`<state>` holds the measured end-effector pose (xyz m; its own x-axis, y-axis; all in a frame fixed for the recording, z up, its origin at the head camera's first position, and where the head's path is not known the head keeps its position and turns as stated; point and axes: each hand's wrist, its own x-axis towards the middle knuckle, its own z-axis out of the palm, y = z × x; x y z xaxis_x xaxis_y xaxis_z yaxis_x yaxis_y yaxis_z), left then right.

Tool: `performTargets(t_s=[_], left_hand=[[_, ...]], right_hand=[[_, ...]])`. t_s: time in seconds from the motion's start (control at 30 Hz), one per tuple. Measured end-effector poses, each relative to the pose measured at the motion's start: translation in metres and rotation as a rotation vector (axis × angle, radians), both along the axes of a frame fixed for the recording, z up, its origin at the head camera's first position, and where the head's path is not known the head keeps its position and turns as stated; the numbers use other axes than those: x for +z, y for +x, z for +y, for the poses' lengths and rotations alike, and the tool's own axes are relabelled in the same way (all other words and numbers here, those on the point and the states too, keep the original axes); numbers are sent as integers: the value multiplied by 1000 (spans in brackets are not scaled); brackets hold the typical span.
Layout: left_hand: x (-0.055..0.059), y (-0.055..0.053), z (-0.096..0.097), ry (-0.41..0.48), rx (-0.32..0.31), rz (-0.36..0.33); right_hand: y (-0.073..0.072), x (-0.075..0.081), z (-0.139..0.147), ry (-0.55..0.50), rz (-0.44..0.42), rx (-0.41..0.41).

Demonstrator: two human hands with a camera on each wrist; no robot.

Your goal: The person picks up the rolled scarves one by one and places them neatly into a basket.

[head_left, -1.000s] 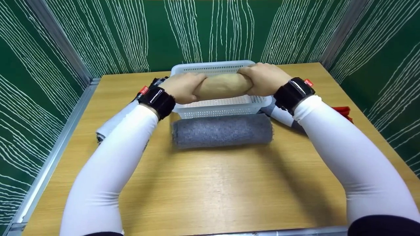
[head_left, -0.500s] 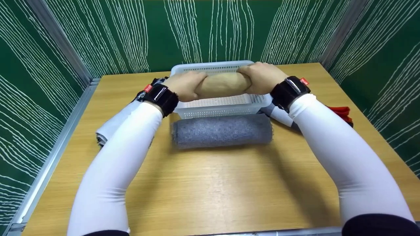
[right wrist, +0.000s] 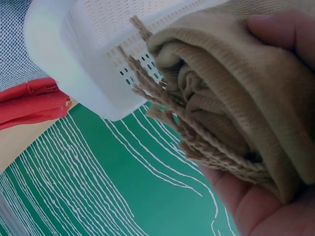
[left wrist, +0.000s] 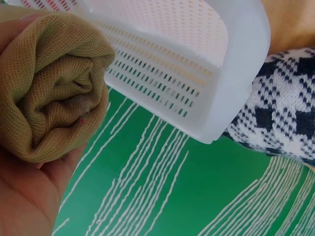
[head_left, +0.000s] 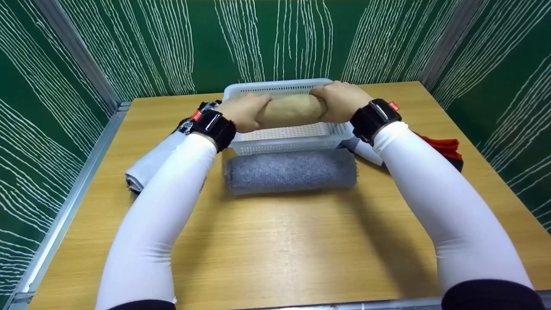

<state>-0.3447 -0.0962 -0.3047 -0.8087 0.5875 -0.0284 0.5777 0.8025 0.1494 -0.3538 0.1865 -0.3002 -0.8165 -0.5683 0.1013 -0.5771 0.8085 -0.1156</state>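
A tan rolled-up scarf (head_left: 292, 111) is held level above the white plastic basket (head_left: 284, 143). My left hand (head_left: 244, 111) grips its left end, and my right hand (head_left: 342, 101) grips the other. In the left wrist view the scarf's coiled end (left wrist: 59, 88) faces the camera, with the left thumb and palm around it. Twisted fringe (right wrist: 192, 132) hangs from the opposite end in the right wrist view. Directly in front of the basket lies a grey rolled cloth (head_left: 292, 171) on the table.
Left of the basket lies a light grey roll (head_left: 150, 161) beside a black-and-white checked knit (left wrist: 285, 105). A grey-and-white cloth (head_left: 366, 150) and a red-and-black one (head_left: 443, 148) lie at the right, partly behind the right arm. Green walls (head_left: 267, 38) enclose the wooden table (head_left: 284, 241).
Both forearms have drawn slightly inward. The scarf stays over the basket, shifted only a little up and left, still in both hands.
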Motion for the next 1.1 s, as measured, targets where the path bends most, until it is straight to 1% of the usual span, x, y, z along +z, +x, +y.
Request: performTargets(t_s=[0.23,0.4,0.67,0.87,1.1], left_hand=[[-6,-6,-2,16,19,-6],[-8,-9,-3,22,36,-18],[-15,-13,-2,19,62,-53],[-17,-13,2,1,88,-88],[-24,-19,4,-23,94,-83]], right_hand=[[-7,-6,-3,9,-12,-11],[-9,-9,-5,-4,-11,-11],[-10,-13,-7,12,-16,-1],[-11,-17,-8,17,-62,-22],[-17,-25,-9,16,-99,-53]])
